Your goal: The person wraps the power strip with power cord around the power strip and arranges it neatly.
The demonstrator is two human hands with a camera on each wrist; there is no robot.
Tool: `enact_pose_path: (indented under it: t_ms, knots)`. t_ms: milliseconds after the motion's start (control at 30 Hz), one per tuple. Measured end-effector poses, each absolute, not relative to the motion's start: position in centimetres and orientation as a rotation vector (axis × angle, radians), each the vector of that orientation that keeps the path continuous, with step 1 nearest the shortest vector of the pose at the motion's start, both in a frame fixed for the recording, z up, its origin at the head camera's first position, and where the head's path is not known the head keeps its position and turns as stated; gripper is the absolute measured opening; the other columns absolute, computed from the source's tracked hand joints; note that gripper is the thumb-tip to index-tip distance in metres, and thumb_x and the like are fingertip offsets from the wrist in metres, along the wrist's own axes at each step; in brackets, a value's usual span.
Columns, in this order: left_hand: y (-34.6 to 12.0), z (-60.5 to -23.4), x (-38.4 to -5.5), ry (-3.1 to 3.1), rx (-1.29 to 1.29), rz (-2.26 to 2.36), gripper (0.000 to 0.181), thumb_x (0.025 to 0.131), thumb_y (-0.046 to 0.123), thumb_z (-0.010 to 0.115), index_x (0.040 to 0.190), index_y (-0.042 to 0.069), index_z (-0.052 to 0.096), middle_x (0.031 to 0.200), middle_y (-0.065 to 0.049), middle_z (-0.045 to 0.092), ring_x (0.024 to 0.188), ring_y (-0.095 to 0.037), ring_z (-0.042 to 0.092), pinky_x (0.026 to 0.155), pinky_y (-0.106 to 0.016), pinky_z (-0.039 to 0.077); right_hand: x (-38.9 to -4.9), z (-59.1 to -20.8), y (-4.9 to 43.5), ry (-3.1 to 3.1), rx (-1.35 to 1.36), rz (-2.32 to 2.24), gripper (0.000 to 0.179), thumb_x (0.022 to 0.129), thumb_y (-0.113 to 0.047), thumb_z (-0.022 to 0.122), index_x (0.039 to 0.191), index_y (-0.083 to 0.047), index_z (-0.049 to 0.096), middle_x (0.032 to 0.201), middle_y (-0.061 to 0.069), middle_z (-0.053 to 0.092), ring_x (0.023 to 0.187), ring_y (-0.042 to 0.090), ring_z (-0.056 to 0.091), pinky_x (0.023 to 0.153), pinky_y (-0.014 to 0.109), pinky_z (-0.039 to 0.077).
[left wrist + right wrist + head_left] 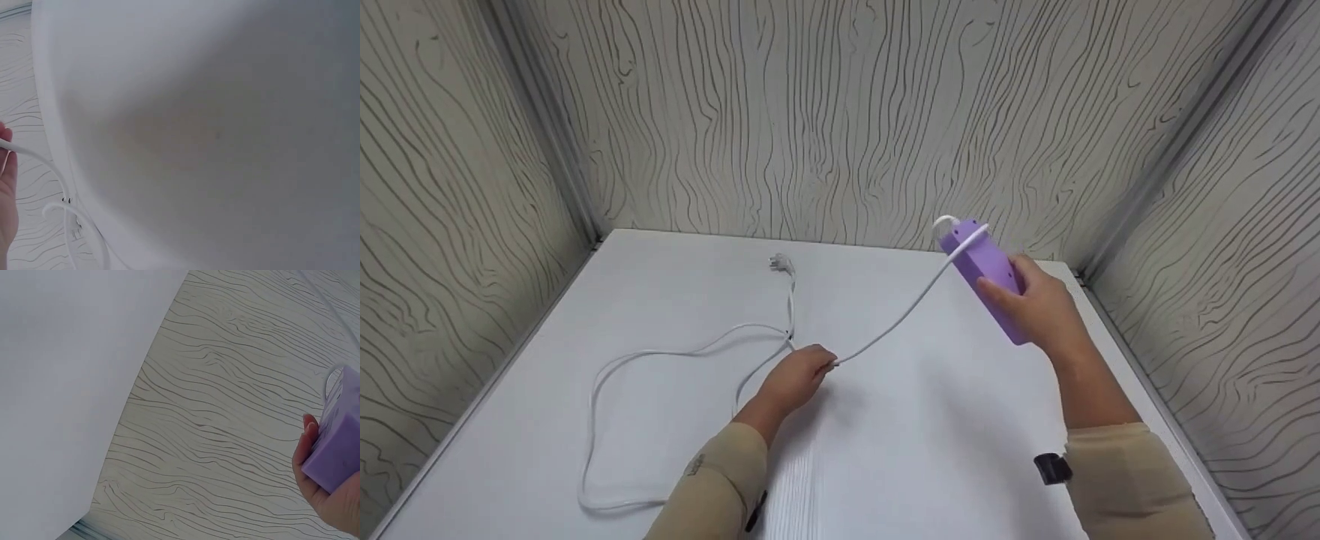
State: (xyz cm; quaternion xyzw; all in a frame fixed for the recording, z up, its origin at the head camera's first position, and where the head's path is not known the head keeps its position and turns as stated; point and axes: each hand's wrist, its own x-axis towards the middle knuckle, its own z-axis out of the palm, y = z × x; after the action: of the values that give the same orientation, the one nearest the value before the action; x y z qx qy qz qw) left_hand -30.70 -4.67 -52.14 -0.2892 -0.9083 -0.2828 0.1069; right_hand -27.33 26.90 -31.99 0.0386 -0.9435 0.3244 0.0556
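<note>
My right hand (1046,311) grips a purple power strip (988,264), raised and tilted over the right side of the table. In the right wrist view, socket slots show on one face of the strip (337,410). From the strip's upper end a white cord (885,334) loops out and passes across its body. The cord then runs down to my left hand (795,381), which pinches it near the table's middle. In the left wrist view the cord crosses the fingers of the left hand (7,208) at the left edge.
Behind the left hand, a white plug (781,262) lies toward the table's back edge. A wide loop of cord (593,405) spreads over the left of the white table (885,465). Wood-grain patterned panels (825,112) enclose the back and both sides.
</note>
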Motion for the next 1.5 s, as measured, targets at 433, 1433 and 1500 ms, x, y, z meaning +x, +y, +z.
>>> enact_pose_path:
  t_ms: [433,1433,1500]
  knots:
    - [-5.4,-52.4,-31.2,-2.709,-0.884,-0.636,0.013,0.088,0.011,0.058,0.096,0.01,0.069,0.089,-0.001,0.063,0.086,-0.016,0.062,0.076,-0.028,0.049,-25.6,-33.0,25.4,-2.881,0.55,0.929,0.064,0.082,-0.046,0.062,0.133,-0.014,0.041,0.115,0.014,0.056,0.097,0.03,0.053,0.08,0.05,0.045]
    - [-4.5,-50.1,-32.3,-2.705,-0.653,-0.599,0.006,0.083,0.008,0.062,0.087,0.01,0.067,0.087,-0.002,0.061,0.085,-0.02,0.06,0.078,-0.031,0.048,-22.8,-37.3,19.5,-2.936,1.538,0.745,0.041,0.076,-0.045,0.067,0.112,-0.027,0.058,0.09,-0.015,0.059,0.073,0.003,0.053,0.063,0.02,0.044]
    - [-4.4,-49.6,-32.5,-2.706,-0.615,-0.607,0.005,0.084,0.009,0.063,0.087,0.01,0.067,0.087,-0.002,0.06,0.085,-0.019,0.059,0.078,-0.031,0.048,-22.8,-37.7,19.3,-2.953,1.533,0.723,0.041,0.076,-0.046,0.067,0.112,-0.028,0.059,0.089,-0.015,0.059,0.073,0.002,0.053,0.063,0.019,0.044]
